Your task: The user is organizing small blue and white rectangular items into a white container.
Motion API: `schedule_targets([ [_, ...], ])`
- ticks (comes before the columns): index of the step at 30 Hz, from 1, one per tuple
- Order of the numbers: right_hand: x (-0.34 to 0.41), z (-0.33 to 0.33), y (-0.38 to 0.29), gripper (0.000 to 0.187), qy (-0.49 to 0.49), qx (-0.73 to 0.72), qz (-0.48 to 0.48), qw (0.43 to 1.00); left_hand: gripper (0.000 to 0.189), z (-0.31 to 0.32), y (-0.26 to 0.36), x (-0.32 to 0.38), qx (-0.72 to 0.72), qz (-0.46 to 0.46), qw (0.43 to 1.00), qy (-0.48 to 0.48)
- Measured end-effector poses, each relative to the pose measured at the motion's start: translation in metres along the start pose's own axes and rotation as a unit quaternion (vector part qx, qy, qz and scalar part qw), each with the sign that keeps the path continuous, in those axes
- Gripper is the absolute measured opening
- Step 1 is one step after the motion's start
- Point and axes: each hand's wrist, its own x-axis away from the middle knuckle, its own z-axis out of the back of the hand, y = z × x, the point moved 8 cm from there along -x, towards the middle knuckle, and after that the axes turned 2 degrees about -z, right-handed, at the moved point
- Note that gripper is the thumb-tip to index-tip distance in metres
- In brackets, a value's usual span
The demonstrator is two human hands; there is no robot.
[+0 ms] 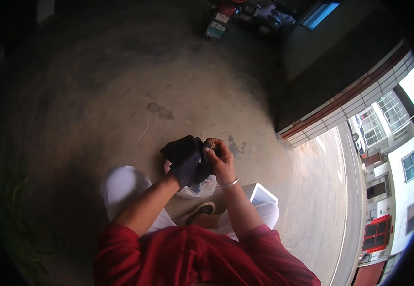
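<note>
A dark cloth article [183,153], perhaps a sock or a small garment, is spread over my left hand [189,171]. The cloth hides the fingers of that hand, so their pose does not show. From the other side, my right hand [223,161] pinches the cloth's edge between thumb and fingers. A small tan patch [211,143] shows at that pinch; what it is stays unclear. Beneath both hands, a translucent plastic bag [198,191] sits between my knees, partly covered by the cloth.
A white box [264,195] stands beside my right knee. My shoe [199,211] is below the bag. A wall edge with pale tiles [339,116] borders the concrete floor [121,107]. Plants [20,193] are at the left; a printed carton [216,28] lies far ahead.
</note>
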Motion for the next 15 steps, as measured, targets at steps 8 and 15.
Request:
schedule_targets([
  [8,0.013,-0.018,-0.009,0.03,-0.009,0.128,0.096,0.987,0.017,-0.014,0.019,0.009,-0.082,-0.056,0.991,-0.087],
  [15,0.008,-0.002,0.008,0.025,0.021,-0.071,-0.008,0.997,0.016,-0.026,0.058,0.008,-0.324,-0.136,0.927,-0.134],
])
